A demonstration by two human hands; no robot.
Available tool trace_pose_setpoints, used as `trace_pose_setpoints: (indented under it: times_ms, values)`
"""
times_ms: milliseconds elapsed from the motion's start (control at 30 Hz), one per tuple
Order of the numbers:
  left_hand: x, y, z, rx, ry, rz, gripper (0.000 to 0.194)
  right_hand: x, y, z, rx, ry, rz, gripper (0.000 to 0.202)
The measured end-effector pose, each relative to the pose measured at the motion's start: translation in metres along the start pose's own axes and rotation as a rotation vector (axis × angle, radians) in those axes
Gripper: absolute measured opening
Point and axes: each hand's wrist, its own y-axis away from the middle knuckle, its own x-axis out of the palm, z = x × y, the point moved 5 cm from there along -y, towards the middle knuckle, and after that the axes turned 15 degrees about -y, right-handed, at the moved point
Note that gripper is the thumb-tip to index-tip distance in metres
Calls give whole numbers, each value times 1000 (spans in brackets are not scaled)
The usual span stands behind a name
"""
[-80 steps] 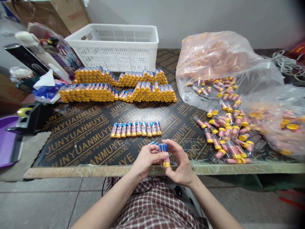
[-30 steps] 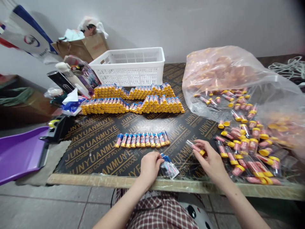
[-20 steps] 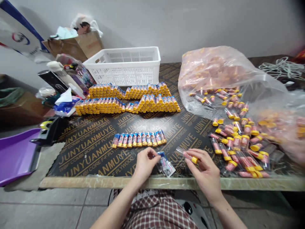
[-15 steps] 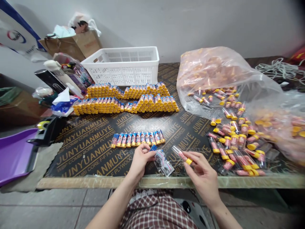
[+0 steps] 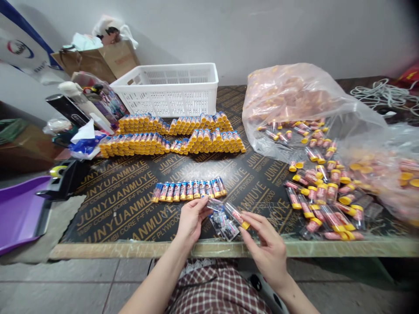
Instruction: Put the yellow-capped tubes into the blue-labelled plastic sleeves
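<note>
Between thumb and fingers, my left hand [image 5: 194,218] pinches a small clear plastic sleeve [image 5: 215,203]. My right hand [image 5: 266,240] grips a clear tube [image 5: 236,215] with pink contents and a yellow cap, its clear end pointing at the sleeve. Beneath and between both hands lies a pile of flat printed sleeves [image 5: 225,226]. Just beyond my left hand, a row of blue-wrapped tubes [image 5: 190,190] lies side by side. Loose pink tubes with yellow caps [image 5: 322,194] are heaped to the right of my right hand.
Stacked blue-and-yellow tubes [image 5: 137,143] lie before a white basket [image 5: 173,93]. A large clear bag [image 5: 291,91] of tubes stands at back right. At left are a tape dispenser [image 5: 62,179], a purple dustpan [image 5: 22,209], bottles [image 5: 70,109] and a paper bag [image 5: 119,61].
My right hand has moved left with the tube, closer to my left hand. The sleeve in my left hand now stretches out clear toward the tube; its blue part no longer shows.
</note>
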Motion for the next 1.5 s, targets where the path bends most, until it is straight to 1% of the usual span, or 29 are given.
trace_pose_setpoints:
  times_ms: [167,233,300,400,500,567,667,733,800,867,933,1067,1200,1500]
  values:
    - [-1,0,0,19,-7,-27,33,3,0,5,-69,24,9,37]
    - [0,1,1,40,-32,-43,33,5,1,5,-78,19,39,39]
    - [4,3,1,69,-58,-27,33,9,2,4,-69,8,94,40]
    - [14,11,0,73,-75,75,33,13,2,-2,-31,-18,171,42]
    - [21,19,0,32,-89,150,44,14,0,-6,-32,-20,179,46]
    - [23,23,0,5,-127,199,49,13,-3,-8,-53,10,177,53]
    - [28,28,4,-27,-237,317,42,13,-8,-10,-54,24,217,71]
    - [31,31,7,-37,-297,387,36,14,-10,-11,-37,-15,276,79]
    - [33,34,10,-45,-327,422,33,15,-12,-12,-20,-76,348,84]
    - [34,37,12,-58,-341,437,30,17,-13,-11,-7,-132,419,86]
    - [36,38,13,-70,-343,439,29,18,-13,-11,-5,-164,450,86]
    - [36,39,12,-76,-332,437,29,18,-11,-12,-16,-181,417,82]
    - [36,39,12,-82,-333,433,29,19,-10,-12,5,-223,392,84]
    - [35,43,8,-115,-325,429,31,18,-10,-12,4,-268,389,91]
